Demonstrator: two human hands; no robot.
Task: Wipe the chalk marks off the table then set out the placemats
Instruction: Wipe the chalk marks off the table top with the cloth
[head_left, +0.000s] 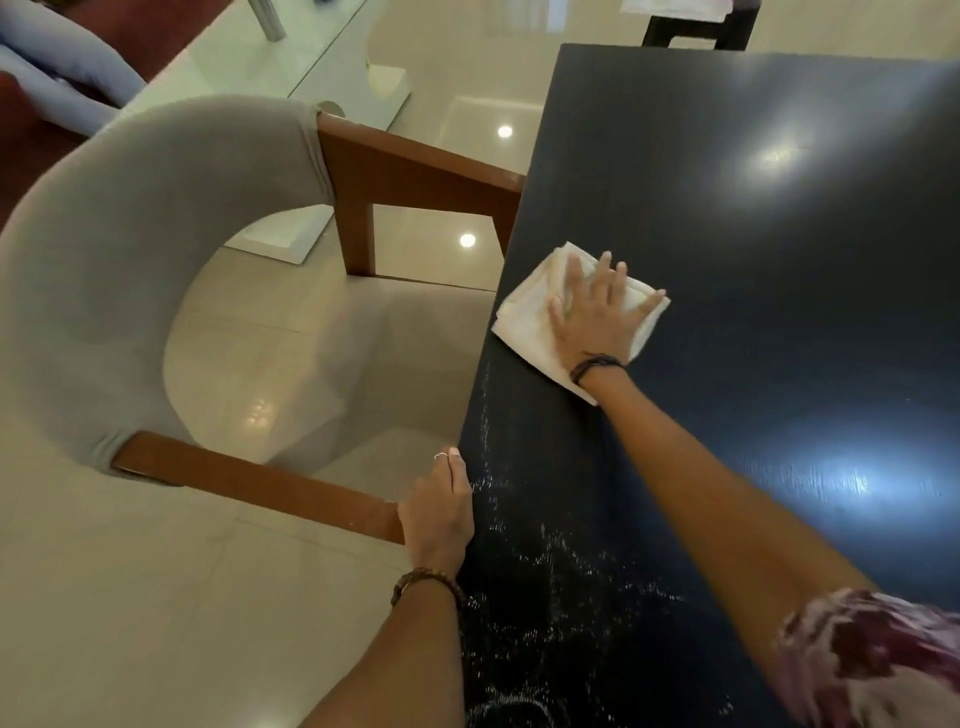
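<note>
A folded white cloth (535, 312) is lying on a dark table (753, 218), close to the table's left edge, about midway along the visible length. The right hand (592, 317) is pressing flat on the cloth with fingers spread apart and straight; the hand is covering the cloth's middle, so only its edges and corners are showing, and the near corner is sticking out below the wrist. A dark band is circling that wrist. White chalk marks (550, 571) are streaking the tabletop nearer the person, along the left edge and running down to the bottom of the view, where they are cut off. The left hand (439, 512) is resting against the table's left edge with its fingers curled over the side; the fingertips are hidden, so how tightly they are holding cannot be told. A beaded bracelet is sitting on that wrist. A grey upholstered chair (130, 234) with wooden arms is standing just beside the table's left edge.
</note>
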